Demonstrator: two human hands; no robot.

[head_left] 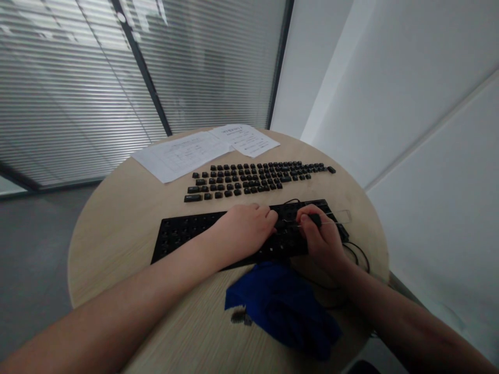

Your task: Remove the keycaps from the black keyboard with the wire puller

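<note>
A black keyboard (187, 228) with most of its keycaps off lies across the table in front of me. My right hand (322, 239) is over its right part, closed round the dark handle of a wire keycap puller (315, 220). Thin wire loops stick out on both sides of that handle. My left hand (249, 228) rests on the keyboard's middle, fingers curled and pressed together by the puller's left end. Whatever those fingertips hold is dark and hidden. Behind the keyboard, loose black keycaps (220, 187) lie in rows.
Printed paper sheets (183, 153) lie at the back of the round wooden table (105, 234). A blue cloth (278, 306) is bunched up in front of the keyboard, beside a small dark brush-like item (240, 317). A black cable (362, 252) loops at the right.
</note>
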